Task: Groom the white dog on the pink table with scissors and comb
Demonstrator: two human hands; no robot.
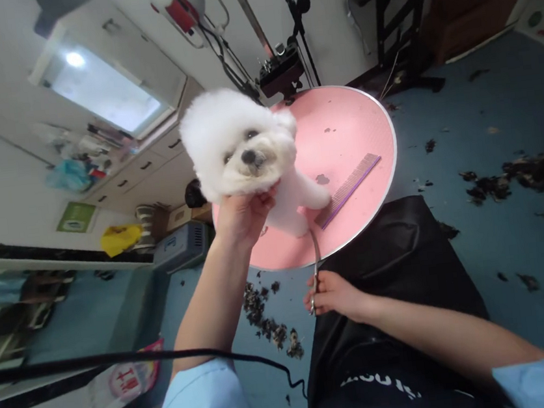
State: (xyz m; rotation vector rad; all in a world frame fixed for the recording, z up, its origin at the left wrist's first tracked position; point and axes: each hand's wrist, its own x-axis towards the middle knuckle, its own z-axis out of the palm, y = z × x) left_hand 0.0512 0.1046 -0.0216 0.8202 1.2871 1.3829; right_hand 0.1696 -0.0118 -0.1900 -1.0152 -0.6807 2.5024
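Observation:
A fluffy white dog (229, 130) sits or stands on a round pink grooming table (355, 116), its face turned toward me. My left hand (244, 217) is under its chin, fingers curled into the fur of the jaw. Low in front of the table's near edge, my right hand (336, 293) grips curved grooming scissors (316, 258); their blades look closed and point up toward the dog's front paws. A metal comb (349, 190) with a purple spine lies on the table to the right of the dog's leg.
Behind the table stand a grooming arm post (250, 16) and a dryer (180, 5) with hanging cables. Clumps of dark hair (519, 176) litter the blue floor. A black cord (171, 354) crosses near my left arm. A grey pet carrier (181, 246) stands at the left.

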